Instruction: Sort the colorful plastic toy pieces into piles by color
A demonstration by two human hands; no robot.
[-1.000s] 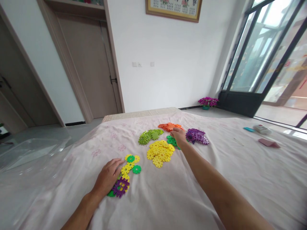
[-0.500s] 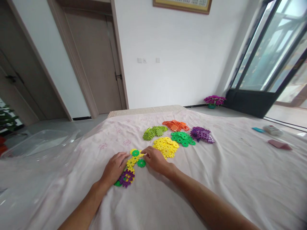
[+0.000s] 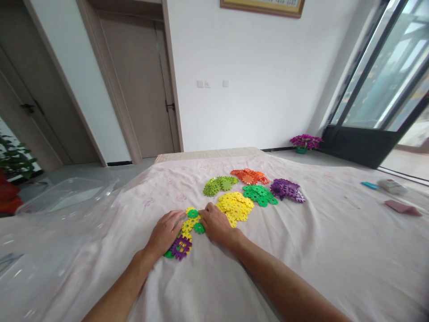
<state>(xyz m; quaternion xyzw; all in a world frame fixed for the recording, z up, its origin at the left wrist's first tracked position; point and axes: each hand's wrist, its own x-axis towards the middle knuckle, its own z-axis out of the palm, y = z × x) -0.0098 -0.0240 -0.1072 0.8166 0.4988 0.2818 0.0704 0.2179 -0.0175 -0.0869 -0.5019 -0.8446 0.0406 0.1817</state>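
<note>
A flat assembly of joined plastic snowflake discs (image 3: 187,226) lies on the bedsheet, made of yellow and green notched rounds with a purple square lattice piece (image 3: 181,247) at its near end. My left hand (image 3: 166,232) lies along its left side, fingers bent against the upper discs. On the other side my right hand (image 3: 216,222) is closed in a pinch at the upper right edge, by a yellow disc mostly hidden under the fingers. A green disc (image 3: 199,228) shows beside my right fingers.
Beyond my right hand lie piles of yellow (image 3: 235,206), green (image 3: 260,195), light green (image 3: 219,184), orange (image 3: 250,175) and purple pieces (image 3: 287,189). A clear plastic container (image 3: 67,197) stands at left. A pink item (image 3: 402,208) and a white packet (image 3: 391,186) lie far right.
My right fingers have closed in further over the upper right disc, covering more of it. The left hand stays against the assembly. The whole view has shifted slightly.
</note>
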